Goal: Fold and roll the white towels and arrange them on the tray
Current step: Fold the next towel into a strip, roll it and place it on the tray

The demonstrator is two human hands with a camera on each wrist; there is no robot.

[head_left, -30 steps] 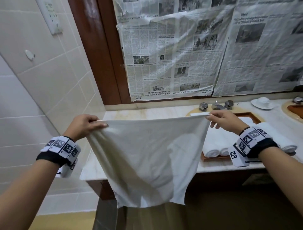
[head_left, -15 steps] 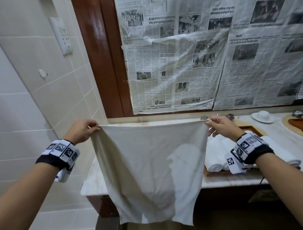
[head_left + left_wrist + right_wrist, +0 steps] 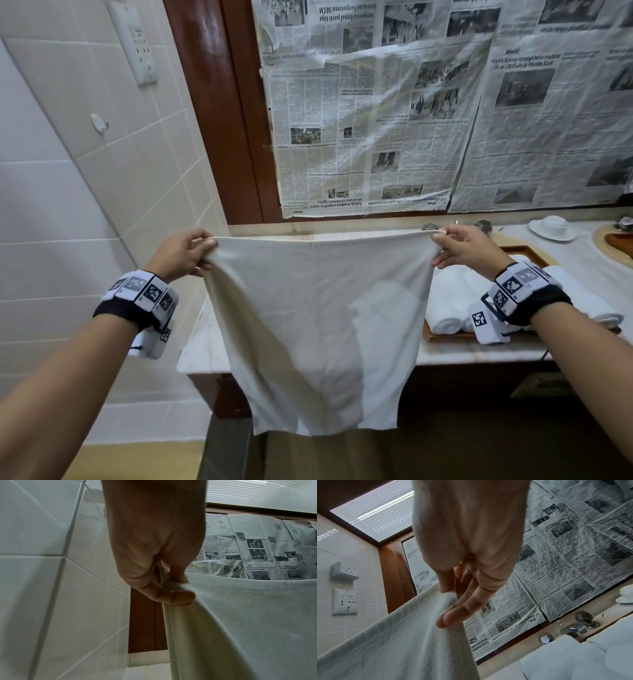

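Note:
A white towel (image 3: 318, 329) hangs spread flat in the air in front of the counter, its top edge stretched taut between my hands. My left hand (image 3: 186, 251) pinches the top left corner; in the left wrist view the thumb and fingers (image 3: 173, 596) clamp the towel (image 3: 248, 622). My right hand (image 3: 459, 246) pinches the top right corner, seen close in the right wrist view (image 3: 452, 601) on the towel (image 3: 402, 642). Behind the towel, several rolled white towels (image 3: 445, 308) lie on a wooden tray (image 3: 445, 337) on the counter.
A marble counter (image 3: 202, 349) runs along the wall under newspaper sheets (image 3: 376, 120). Chrome taps (image 3: 580, 622) stand at its back, a white dish (image 3: 551, 228) farther right. The tiled wall (image 3: 68, 171) with sockets (image 3: 345, 600) closes off the left.
Both hands have lifted the spread towel a little higher and pulled its top edge tauter. The view has tilted up slightly.

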